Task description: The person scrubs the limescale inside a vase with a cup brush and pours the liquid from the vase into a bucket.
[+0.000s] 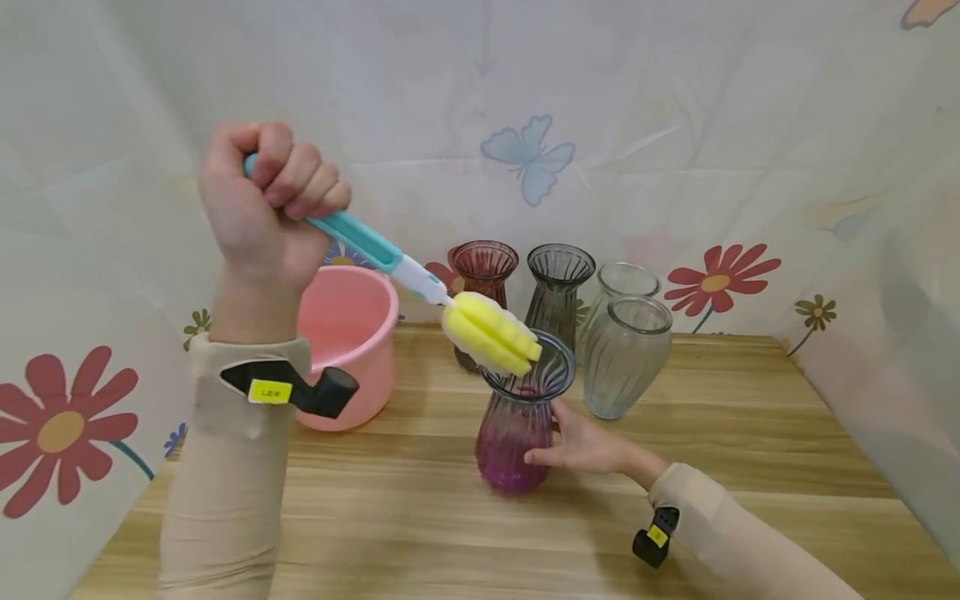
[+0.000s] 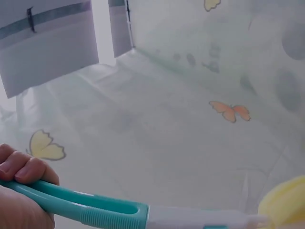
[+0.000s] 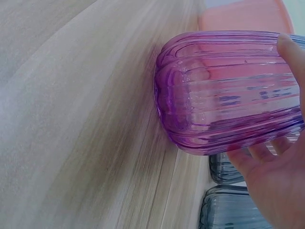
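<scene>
My left hand grips the teal handle of a sponge bottle brush, raised at the left and slanting down to the right. Its yellow and white sponge head overlaps the mouth of a ribbed glass vase in the head view. That vase is purple at the base and fades to clear blue-grey at the rim. Thumb and fingers of my right hand hold it round its side, the thumb in front and the fingers partly hidden behind. In the left wrist view the fingers curl round the brush handle.
A pink bucket stands at the left on the wooden table. Behind the held vase are a red vase, a dark grey vase and two clear vases, the nearer clear vase at the right. A patterned cloth backs the table.
</scene>
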Available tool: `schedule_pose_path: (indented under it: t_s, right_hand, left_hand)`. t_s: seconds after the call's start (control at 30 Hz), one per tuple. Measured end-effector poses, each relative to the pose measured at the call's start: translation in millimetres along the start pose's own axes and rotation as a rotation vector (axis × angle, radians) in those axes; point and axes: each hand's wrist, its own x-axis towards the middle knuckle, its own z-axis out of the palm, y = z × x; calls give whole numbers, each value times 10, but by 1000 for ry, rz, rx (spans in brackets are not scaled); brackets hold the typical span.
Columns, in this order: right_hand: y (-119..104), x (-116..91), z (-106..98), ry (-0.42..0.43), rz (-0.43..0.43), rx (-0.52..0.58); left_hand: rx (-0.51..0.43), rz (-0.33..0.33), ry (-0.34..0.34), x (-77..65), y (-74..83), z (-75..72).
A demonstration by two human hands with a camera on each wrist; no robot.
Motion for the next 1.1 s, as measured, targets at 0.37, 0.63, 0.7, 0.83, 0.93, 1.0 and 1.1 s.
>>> schedule_pose_path:
  t_s: [0.37, 0.63, 0.7, 0.83, 0.93, 1.0, 1.1]
  right_hand:
    - [31, -9, 27, 21, 15, -4]
    - [24, -29, 27, 28, -2, -17]
    - [26, -27, 25, 27, -4, -20]
    - [44, -14, 25, 29, -7, -28]
    - [48, -10, 27, 34, -8, -17]
    - [48, -12, 28, 34, -13, -13]
    - [54, -15, 30, 34, -23, -13]
  left_hand:
    - [-318, 145, 157, -411, 665, -626]
    - [15, -215, 8, -402, 516, -795]
    - [181, -328, -40, -347, 349, -829]
    - [529, -515, -21, -229, 8, -900]
    - [718, -636, 46, -134, -242, -959]
    - [800, -708, 73, -75, -408, -1008]
    - [915, -805, 103, -29, -652, -1103]
